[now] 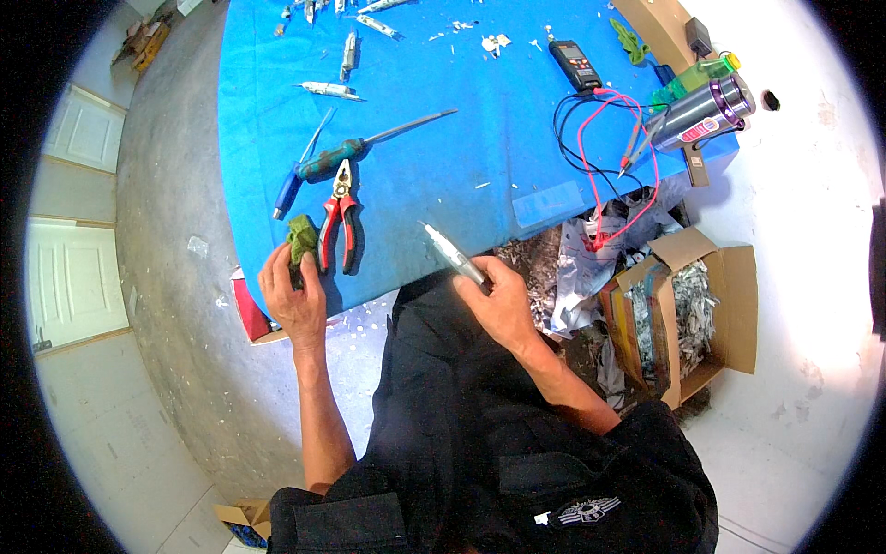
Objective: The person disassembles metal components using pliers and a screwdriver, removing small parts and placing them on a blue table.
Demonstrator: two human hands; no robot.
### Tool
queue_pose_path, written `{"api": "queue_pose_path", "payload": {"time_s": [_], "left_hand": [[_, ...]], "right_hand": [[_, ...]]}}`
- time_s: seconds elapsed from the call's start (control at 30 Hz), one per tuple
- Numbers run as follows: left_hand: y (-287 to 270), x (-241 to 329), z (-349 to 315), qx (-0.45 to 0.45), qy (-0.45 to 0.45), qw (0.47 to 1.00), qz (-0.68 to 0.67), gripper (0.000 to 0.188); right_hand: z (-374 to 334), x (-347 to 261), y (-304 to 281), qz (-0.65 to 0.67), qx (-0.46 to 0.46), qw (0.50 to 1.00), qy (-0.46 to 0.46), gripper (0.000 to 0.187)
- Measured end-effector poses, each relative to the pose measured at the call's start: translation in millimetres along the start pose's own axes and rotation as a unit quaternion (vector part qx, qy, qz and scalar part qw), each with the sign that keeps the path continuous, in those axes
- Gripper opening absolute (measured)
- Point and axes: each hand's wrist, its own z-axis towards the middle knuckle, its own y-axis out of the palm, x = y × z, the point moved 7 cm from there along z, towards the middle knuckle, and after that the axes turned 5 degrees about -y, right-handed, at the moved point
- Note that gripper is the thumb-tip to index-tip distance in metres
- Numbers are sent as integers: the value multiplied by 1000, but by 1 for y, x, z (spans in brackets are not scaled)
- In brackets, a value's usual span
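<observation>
My left hand is at the table's near left edge, thumb and fingers closed on a crumpled green cloth. In my right hand is a slim silver-white tube with a pointed tip, held over the near edge and pointing up and left. Just right of the cloth lie red-and-black pliers, jaws away from me. Beyond them are a screwdriver with a teal handle and a thinner blue-handled screwdriver. Similar silvery tubes lie farther back.
A black multimeter with red and black leads lies at the right, beside a dark metal flask and a green bottle. White scraps dot the blue tabletop. An open cardboard box of shredded silvery scrap stands below right.
</observation>
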Motion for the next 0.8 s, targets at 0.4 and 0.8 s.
{"api": "queue_pose_path", "payload": {"time_s": [0.4,0.8], "left_hand": [[0,0,-1,1,-2,1000,8,29],[-1,1,-1,7,7,1000,7,28]], "right_hand": [[-1,5,0,7,2,1000,21,31],[-3,20,1,19,41,999,1,36]]}}
